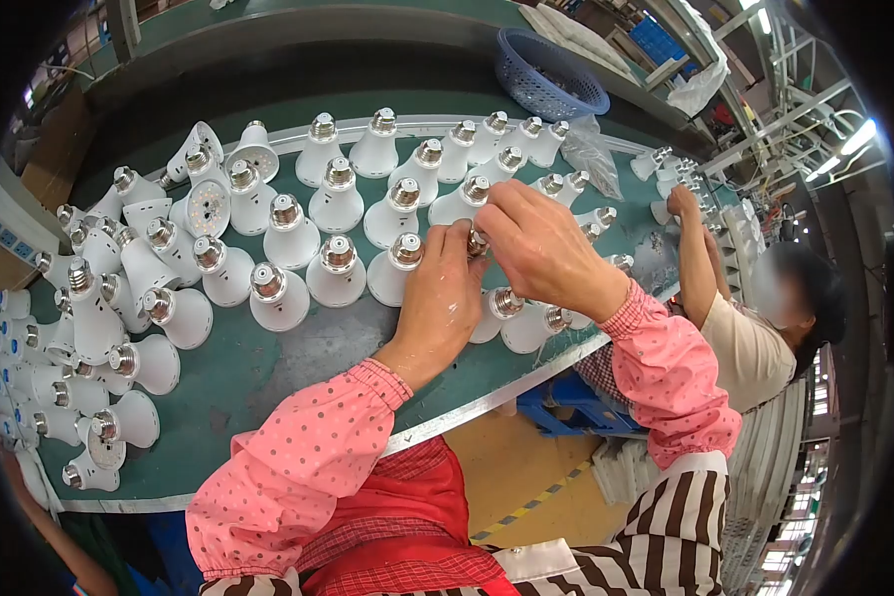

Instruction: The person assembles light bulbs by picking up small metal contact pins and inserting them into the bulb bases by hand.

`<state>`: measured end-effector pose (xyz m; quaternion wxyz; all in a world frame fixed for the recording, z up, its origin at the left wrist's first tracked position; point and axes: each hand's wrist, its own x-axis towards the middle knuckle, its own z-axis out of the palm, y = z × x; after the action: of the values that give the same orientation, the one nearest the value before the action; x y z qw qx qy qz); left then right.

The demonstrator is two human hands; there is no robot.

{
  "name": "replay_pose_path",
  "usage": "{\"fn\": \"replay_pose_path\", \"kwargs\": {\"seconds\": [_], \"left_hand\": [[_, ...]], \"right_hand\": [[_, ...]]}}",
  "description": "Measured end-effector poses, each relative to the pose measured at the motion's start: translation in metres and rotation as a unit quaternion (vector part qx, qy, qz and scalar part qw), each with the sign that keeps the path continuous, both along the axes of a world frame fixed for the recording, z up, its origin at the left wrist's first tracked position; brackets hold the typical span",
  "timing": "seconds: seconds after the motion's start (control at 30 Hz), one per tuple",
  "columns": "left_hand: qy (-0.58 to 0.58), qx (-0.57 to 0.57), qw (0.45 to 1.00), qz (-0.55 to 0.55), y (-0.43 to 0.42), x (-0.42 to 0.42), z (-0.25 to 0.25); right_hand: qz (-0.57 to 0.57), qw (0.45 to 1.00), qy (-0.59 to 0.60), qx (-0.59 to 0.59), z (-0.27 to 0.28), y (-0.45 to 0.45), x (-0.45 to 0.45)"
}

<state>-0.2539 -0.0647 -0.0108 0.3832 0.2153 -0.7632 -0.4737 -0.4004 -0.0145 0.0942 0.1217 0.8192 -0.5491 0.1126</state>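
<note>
Both hands meet over the green table [238, 397], at the metal screw cap of a light bulb [477, 244]. My left hand [441, 298] is closed around this bulb; its white body is mostly hidden. The fingers of my right hand [546, 238] pinch at the top of the cap, and whatever else they hold is too small to make out. White bulbs with silver caps stand upright around them, such as one bulb [397, 273] just left of my left hand. More bulbs [497, 310] lie tilted below my right hand.
A heap of bulbs [94, 318] fills the table's left side. A blue basket [551, 79] stands at the back, with a clear plastic bag [593, 154] nearer. To the right a co-worker [750, 333] reaches toward other bulbs [666, 169]. Another person's arm [55, 531] shows lower left.
</note>
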Motion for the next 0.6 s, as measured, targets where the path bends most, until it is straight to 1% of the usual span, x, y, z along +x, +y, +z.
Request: {"fn": "replay_pose_path", "kwargs": {"seconds": [0.1, 0.17, 0.23, 0.3, 0.33, 0.4, 0.5, 0.6], "left_hand": [[-0.001, 0.004, 1.0, 0.0, 0.001, -0.001, 0.0], [-0.006, 0.003, 1.0, 0.0, 0.001, 0.0, 0.001], [-0.016, 0.0, 1.0, -0.003, 0.0, 0.002, 0.004], [-0.008, 0.003, 1.0, 0.007, 0.001, 0.001, 0.002], [-0.004, 0.005, 1.0, 0.011, 0.001, 0.0, 0.001], [-0.003, 0.005, 1.0, 0.008, 0.002, 0.001, 0.002], [-0.002, 0.001, 1.0, 0.008, 0.001, 0.001, 0.001], [-0.003, 0.0, 1.0, 0.009, -0.001, 0.001, 0.0]], "right_hand": [[-0.034, 0.997, -0.061, -0.015, -0.006, 0.003, -0.001], [-0.061, 0.987, -0.148, 0.018, -0.01, 0.005, -0.005], [-0.093, 0.963, -0.246, 0.06, -0.014, 0.005, -0.008], [-0.133, 0.92, -0.352, 0.11, -0.015, 0.005, -0.012], [-0.161, 0.881, -0.416, 0.159, -0.013, 0.005, -0.014], [-0.212, 0.78, -0.533, 0.25, -0.006, 0.002, -0.016], [-0.222, 0.747, -0.565, 0.271, -0.002, -0.002, -0.014], [-0.232, 0.733, -0.577, 0.276, -0.008, -0.004, -0.018]]}}
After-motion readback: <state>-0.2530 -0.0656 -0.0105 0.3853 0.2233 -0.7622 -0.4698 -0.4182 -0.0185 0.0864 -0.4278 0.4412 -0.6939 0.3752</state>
